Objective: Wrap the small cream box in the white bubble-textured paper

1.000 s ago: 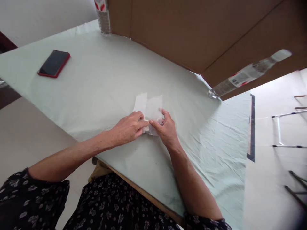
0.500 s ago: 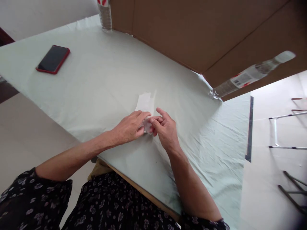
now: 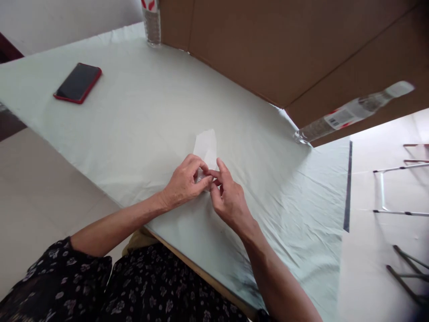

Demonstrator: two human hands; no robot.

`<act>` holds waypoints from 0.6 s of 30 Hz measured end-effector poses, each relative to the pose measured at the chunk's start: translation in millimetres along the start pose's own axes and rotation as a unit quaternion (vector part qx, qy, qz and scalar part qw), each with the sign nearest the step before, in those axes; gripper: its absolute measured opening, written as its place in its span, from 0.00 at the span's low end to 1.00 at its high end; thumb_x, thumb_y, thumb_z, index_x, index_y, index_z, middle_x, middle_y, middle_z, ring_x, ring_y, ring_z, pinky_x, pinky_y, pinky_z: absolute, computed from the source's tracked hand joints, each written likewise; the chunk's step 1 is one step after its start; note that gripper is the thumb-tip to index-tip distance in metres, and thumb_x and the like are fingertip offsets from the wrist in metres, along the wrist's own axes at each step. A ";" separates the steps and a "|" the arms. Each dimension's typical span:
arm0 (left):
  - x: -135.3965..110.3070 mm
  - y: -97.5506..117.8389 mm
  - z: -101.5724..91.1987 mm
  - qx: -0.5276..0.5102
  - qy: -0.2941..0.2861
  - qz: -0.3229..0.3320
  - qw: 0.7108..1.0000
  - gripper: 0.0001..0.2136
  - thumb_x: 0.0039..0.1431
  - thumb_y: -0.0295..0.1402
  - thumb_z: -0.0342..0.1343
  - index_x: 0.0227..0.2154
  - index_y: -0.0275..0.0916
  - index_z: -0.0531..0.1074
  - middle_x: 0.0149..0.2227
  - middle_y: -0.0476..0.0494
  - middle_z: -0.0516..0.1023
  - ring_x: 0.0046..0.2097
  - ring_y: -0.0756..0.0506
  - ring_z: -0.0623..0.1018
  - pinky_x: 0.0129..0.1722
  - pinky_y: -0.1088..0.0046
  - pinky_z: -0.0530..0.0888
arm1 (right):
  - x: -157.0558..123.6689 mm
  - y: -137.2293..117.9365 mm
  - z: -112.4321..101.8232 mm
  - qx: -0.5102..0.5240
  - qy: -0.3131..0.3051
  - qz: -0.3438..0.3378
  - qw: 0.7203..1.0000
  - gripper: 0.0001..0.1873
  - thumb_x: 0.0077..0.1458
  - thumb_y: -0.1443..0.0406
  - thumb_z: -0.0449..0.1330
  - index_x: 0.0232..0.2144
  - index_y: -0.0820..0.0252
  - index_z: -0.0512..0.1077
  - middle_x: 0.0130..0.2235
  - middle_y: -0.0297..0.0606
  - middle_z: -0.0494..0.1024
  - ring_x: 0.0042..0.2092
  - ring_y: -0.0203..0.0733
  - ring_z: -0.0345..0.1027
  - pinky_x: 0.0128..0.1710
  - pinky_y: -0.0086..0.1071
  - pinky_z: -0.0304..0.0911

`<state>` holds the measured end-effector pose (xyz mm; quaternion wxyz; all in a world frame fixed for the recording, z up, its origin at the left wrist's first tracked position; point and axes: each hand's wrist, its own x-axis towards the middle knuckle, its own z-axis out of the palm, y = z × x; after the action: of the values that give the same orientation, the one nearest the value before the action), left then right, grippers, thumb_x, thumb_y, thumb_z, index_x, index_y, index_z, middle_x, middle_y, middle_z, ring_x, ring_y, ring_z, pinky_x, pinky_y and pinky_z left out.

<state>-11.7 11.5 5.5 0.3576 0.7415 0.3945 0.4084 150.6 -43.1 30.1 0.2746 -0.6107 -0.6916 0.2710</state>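
Note:
Near the middle of the table, my left hand [image 3: 187, 181] is closed, thumb and fingers curled round a small crinkled clear plastic piece [image 3: 200, 176]. A flat white paper strip [image 3: 207, 145] extends from under the fingers, away from me; whether it is joined to the plastic cannot be seen. My right hand [image 3: 228, 192] meets the left fingertips, its thumb and fingers bent together at the plastic's right side and one finger raised. What lies between the right fingertips is mostly hidden.
Pale green cloth covers the table [image 3: 150, 112]. A phone in a red case [image 3: 78, 82] lies far left. Beyond my hands stands a large brown cardboard panel [image 3: 251, 44], with a clear bottle [image 3: 152, 27] at its left and another bottle [image 3: 348, 114] at its right.
My left thumb and fingers have drawn together over the plastic. The right hand's grip has shifted, with its thumb lower. More of the paper strip's width shows. The view has shifted slightly.

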 end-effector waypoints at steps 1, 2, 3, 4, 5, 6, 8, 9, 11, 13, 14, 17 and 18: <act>0.6 -0.1 1.2 0.006 0.002 0.002 1.000 0.03 0.61 0.29 0.58 0.34 0.39 0.69 0.38 0.47 0.72 0.30 0.53 0.68 0.32 0.74 0.72 | 1.9 1.6 -2.4 0.011 -0.004 0.006 1.000 0.37 0.61 0.66 0.52 0.71 0.55 0.51 0.56 0.47 0.80 0.44 0.50 0.78 0.46 0.48 0.72; 1.2 -0.4 2.2 0.013 0.004 0.003 1.000 0.03 0.61 0.28 0.57 0.34 0.39 0.68 0.36 0.48 0.72 0.30 0.52 0.68 0.32 0.74 0.72 | 4.1 3.6 -4.9 0.030 -0.010 0.013 0.999 0.37 0.61 0.66 0.52 0.71 0.54 0.53 0.55 0.46 0.81 0.42 0.48 0.78 0.45 0.48 0.73; 1.7 -0.9 2.9 0.021 0.006 0.003 1.000 0.03 0.60 0.26 0.57 0.34 0.39 0.68 0.35 0.49 0.71 0.30 0.52 0.68 0.33 0.74 0.71 | 6.5 5.9 -7.2 0.055 -0.017 0.021 0.998 0.36 0.60 0.66 0.53 0.70 0.55 0.54 0.54 0.45 0.81 0.39 0.46 0.78 0.44 0.47 0.73; 2.2 -1.2 3.3 0.030 0.006 0.001 1.000 0.03 0.60 0.25 0.56 0.34 0.39 0.68 0.35 0.49 0.71 0.30 0.52 0.68 0.34 0.73 0.71 | 9.0 8.2 -9.3 0.087 -0.022 0.030 0.995 0.35 0.60 0.66 0.53 0.69 0.55 0.56 0.52 0.45 0.82 0.36 0.43 0.77 0.42 0.45 0.73; 2.7 -1.4 3.3 0.039 0.002 -0.003 0.999 0.04 0.59 0.24 0.56 0.34 0.39 0.69 0.34 0.49 0.71 0.30 0.52 0.68 0.34 0.73 0.71 | 11.6 10.4 -11.1 0.123 -0.021 0.040 0.991 0.34 0.60 0.65 0.54 0.68 0.55 0.58 0.50 0.44 0.82 0.33 0.41 0.76 0.40 0.43 0.73; 3.2 -1.4 2.9 0.045 -0.007 -0.009 0.999 0.04 0.58 0.24 0.56 0.34 0.39 0.69 0.35 0.49 0.71 0.30 0.52 0.68 0.35 0.73 0.71 | 14.2 12.5 -12.8 0.157 -0.014 0.050 0.986 0.33 0.59 0.64 0.54 0.67 0.56 0.60 0.49 0.43 0.83 0.31 0.39 0.74 0.38 0.41 0.73; 4.4 -0.8 1.4 0.055 -0.026 -0.024 0.998 0.05 0.57 0.24 0.56 0.35 0.39 0.69 0.37 0.49 0.71 0.30 0.52 0.68 0.34 0.72 0.72 | 19.6 16.7 -15.3 0.207 0.026 0.065 0.976 0.30 0.58 0.63 0.56 0.63 0.56 0.64 0.46 0.41 0.83 0.29 0.37 0.72 0.35 0.39 0.73; 5.0 -0.4 0.4 0.062 -0.034 -0.030 0.997 0.06 0.56 0.24 0.56 0.37 0.40 0.70 0.39 0.48 0.72 0.30 0.52 0.68 0.34 0.72 0.72 | 22.3 19.2 -16.2 0.218 0.051 0.071 0.972 0.28 0.58 0.62 0.57 0.60 0.56 0.66 0.44 0.40 0.82 0.29 0.36 0.71 0.34 0.39 0.72; 6.6 0.0 -1.3 0.086 -0.037 -0.032 0.995 0.08 0.56 0.25 0.57 0.38 0.40 0.70 0.42 0.45 0.72 0.34 0.49 0.72 0.38 0.69 0.74 | 27.8 25.6 -16.8 0.223 0.088 0.076 0.968 0.24 0.57 0.61 0.59 0.56 0.57 0.69 0.42 0.38 0.81 0.29 0.35 0.70 0.34 0.38 0.72; 8.2 -0.6 -2.3 0.119 -0.032 -0.025 0.992 0.09 0.55 0.27 0.58 0.39 0.40 0.70 0.44 0.43 0.74 0.42 0.44 0.74 0.45 0.63 0.74 | 33.6 34.2 -16.1 0.211 0.101 0.079 0.969 0.23 0.56 0.60 0.60 0.54 0.58 0.70 0.41 0.37 0.80 0.30 0.35 0.70 0.36 0.38 0.72; 8.9 -1.4 -2.3 0.131 -0.030 -0.023 0.991 0.10 0.54 0.27 0.59 0.39 0.40 0.70 0.44 0.42 0.75 0.45 0.42 0.74 0.48 0.60 0.74 | 36.7 38.9 -15.4 0.199 0.101 0.083 0.971 0.23 0.55 0.60 0.61 0.53 0.58 0.70 0.41 0.37 0.80 0.30 0.35 0.69 0.37 0.38 0.72; 9.8 -4.2 -1.1 0.128 -0.041 -0.029 0.991 0.12 0.54 0.28 0.59 0.42 0.41 0.69 0.44 0.42 0.77 0.48 0.40 0.74 0.50 0.57 0.73 | 47.0 50.4 -13.3 0.172 0.070 0.120 0.975 0.28 0.53 0.57 0.62 0.54 0.59 0.69 0.43 0.40 0.79 0.30 0.36 0.71 0.29 0.34 0.71; 9.7 -4.9 -0.4 0.119 -0.045 -0.033 0.991 0.14 0.54 0.28 0.59 0.44 0.41 0.69 0.45 0.42 0.77 0.48 0.40 0.74 0.50 0.58 0.74 | 50.8 52.5 -12.8 0.175 0.052 0.139 0.973 0.30 0.52 0.55 0.63 0.56 0.60 0.68 0.44 0.42 0.79 0.30 0.37 0.72 0.25 0.32 0.68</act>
<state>-10.1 22.1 4.6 0.2976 0.7831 0.4477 0.3127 191.0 13.5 4.3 0.3719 -0.6568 -0.5266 0.3912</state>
